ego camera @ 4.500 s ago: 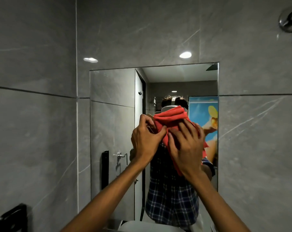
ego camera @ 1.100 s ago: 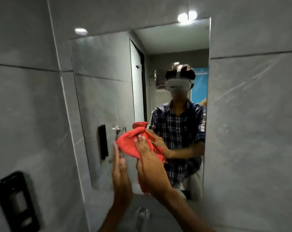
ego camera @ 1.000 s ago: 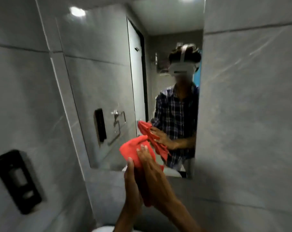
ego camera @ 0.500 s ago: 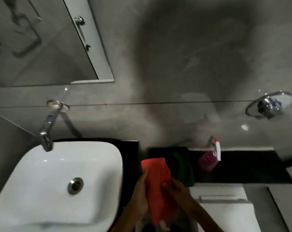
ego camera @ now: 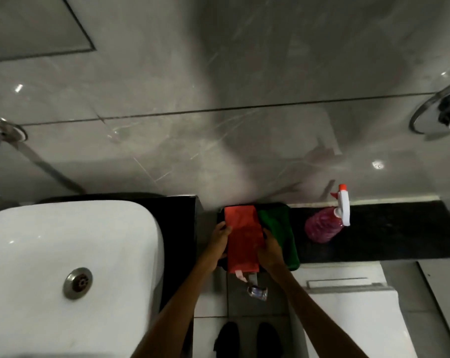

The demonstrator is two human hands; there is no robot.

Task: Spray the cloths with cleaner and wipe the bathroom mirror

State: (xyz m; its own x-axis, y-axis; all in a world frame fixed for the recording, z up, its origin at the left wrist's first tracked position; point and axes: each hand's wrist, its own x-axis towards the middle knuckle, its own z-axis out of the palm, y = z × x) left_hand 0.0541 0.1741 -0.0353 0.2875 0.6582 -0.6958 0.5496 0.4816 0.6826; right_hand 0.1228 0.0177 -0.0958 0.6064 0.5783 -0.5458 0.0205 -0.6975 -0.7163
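A folded red cloth (ego camera: 240, 235) lies flat on the black ledge (ego camera: 389, 233), its near end hanging over the edge. My left hand (ego camera: 220, 240) holds its left side and my right hand (ego camera: 269, 250) holds its right side. A green cloth (ego camera: 276, 223) lies right beside it, partly under my right hand. A spray bottle (ego camera: 323, 224) of pink cleaner with a white trigger and red nozzle stands further right on the ledge. Only the mirror's lower corner (ego camera: 33, 27) shows at the top left.
A white basin (ego camera: 64, 254) with a metal drain sits at the left, a tap (ego camera: 2, 130) above it on the grey tiled wall. A chrome wall fitting (ego camera: 443, 112) is at the right edge. A white toilet tank lid (ego camera: 347, 288) lies below the ledge.
My view swung from the mirror down to the ledge. The red cloth went from the glass to lying flat beside the green cloth, both hands still on it.
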